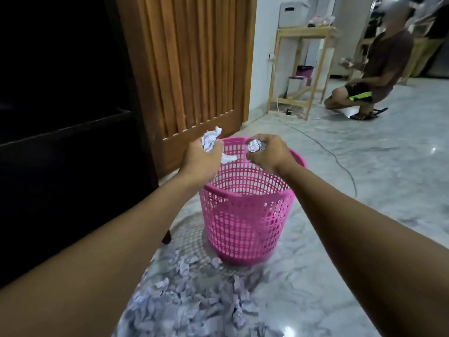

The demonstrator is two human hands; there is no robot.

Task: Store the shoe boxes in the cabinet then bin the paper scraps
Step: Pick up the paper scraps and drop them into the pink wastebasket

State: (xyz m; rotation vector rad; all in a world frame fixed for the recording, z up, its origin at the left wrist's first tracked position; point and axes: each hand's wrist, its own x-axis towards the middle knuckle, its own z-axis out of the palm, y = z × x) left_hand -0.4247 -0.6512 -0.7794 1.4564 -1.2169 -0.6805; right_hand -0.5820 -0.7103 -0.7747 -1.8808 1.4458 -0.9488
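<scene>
head view: left hand clutches crumpled paper, right hand grips paper ball, both over pink basket.

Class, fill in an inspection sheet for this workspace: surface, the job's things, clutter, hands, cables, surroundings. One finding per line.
Surface: grey marbled floor, glossy.
Job's things: pink mesh basket upright on the floor; pile of paper scraps on the floor in front of it; no shoe boxes seen.
Clutter: nothing seen beyond the scraps.
Hands: left hand holds crumpled paper at the basket rim; right hand holds a paper ball above the opening.
Cables: dark cable running across the floor behind the basket.
Surroundings: dark cabinet left, slatted wooden door, wooden rack, another person crouching.
</scene>
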